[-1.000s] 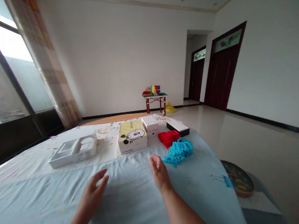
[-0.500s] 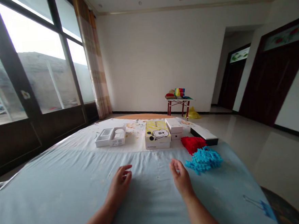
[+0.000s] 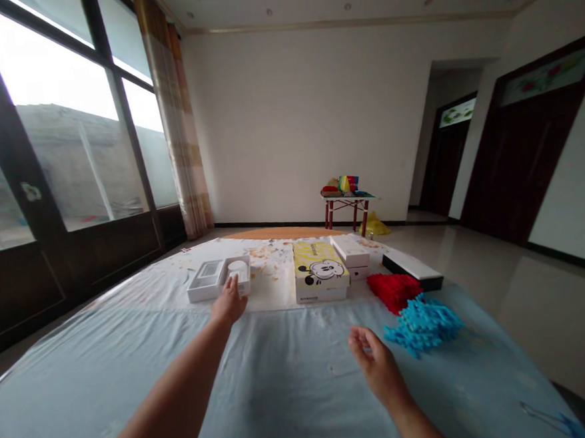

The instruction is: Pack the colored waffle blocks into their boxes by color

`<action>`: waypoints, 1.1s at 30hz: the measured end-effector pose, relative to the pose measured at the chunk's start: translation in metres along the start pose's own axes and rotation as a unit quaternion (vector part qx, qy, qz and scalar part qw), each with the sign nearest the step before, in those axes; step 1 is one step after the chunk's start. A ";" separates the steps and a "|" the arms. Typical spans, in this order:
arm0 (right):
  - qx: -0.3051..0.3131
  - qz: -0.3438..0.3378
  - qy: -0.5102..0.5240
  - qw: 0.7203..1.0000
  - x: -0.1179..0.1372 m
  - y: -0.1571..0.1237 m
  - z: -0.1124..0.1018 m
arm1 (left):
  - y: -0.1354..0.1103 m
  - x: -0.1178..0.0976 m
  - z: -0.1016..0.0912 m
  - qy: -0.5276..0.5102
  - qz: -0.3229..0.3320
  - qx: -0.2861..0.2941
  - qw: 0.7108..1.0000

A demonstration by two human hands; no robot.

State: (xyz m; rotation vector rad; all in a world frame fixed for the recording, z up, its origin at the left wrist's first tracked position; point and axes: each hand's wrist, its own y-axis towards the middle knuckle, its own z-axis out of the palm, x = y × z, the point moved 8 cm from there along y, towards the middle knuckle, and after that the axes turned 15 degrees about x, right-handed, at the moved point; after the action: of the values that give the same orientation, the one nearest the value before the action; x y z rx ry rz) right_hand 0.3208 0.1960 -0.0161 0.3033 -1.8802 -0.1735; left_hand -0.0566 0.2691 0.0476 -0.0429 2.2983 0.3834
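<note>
My left hand (image 3: 230,305) reaches forward to a white box with a round insert (image 3: 244,268). Its stretched fingers overlap the box's near side; whether they touch it I cannot tell. Beside that box, on the left, lies a white tray with a rectangular recess (image 3: 201,291). My right hand (image 3: 375,355) hovers over the blue cloth (image 3: 294,386), fingers loosely curved and apart, with nothing in it. Nearest to it on the right is a bright blue shaggy bundle (image 3: 423,323), with a red shaggy bundle (image 3: 392,291) just behind.
A yellow cartoon box (image 3: 321,270) stands mid-table. White boxes (image 3: 351,249) are stacked at its right, and a black-and-white flat box (image 3: 411,269) lies farther right. Near the right edge lies a blue-handled metal item (image 3: 547,420). Behind the table stands a small loaded table (image 3: 348,198).
My left hand has moved forward from the blue cloth to the white box. My right hand stays over the cloth, still open. The view has shifted slightly.
</note>
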 end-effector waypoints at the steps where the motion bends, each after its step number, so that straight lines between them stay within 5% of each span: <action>1: 0.002 0.002 -0.001 1.000 -0.001 0.000 0.000 | 0.002 0.003 -0.001 0.000 -0.002 0.001 1.000; 8: 0.015 -0.003 0.011 1.000 -0.006 0.001 0.001 | -0.013 0.003 0.006 0.022 -0.012 0.009 1.000; 22: 0.021 -0.029 -0.008 0.999 0.003 0.000 0.002 | -0.140 -0.037 -0.003 0.054 0.058 0.016 0.997; 28: 0.010 -0.045 -0.023 0.999 0.010 -0.001 -0.002 | -0.178 -0.058 0.018 0.018 0.129 0.119 0.984; 33: -0.010 -0.060 -0.038 0.997 0.018 -0.005 -0.008 | -0.183 -0.067 0.041 0.009 0.170 0.210 0.963</action>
State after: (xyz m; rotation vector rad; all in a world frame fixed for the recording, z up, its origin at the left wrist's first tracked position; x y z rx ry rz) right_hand 0.3236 0.1862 0.0018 0.4008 -1.9351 -0.2883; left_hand 0.0465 0.1003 0.0216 0.5686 2.3599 0.0581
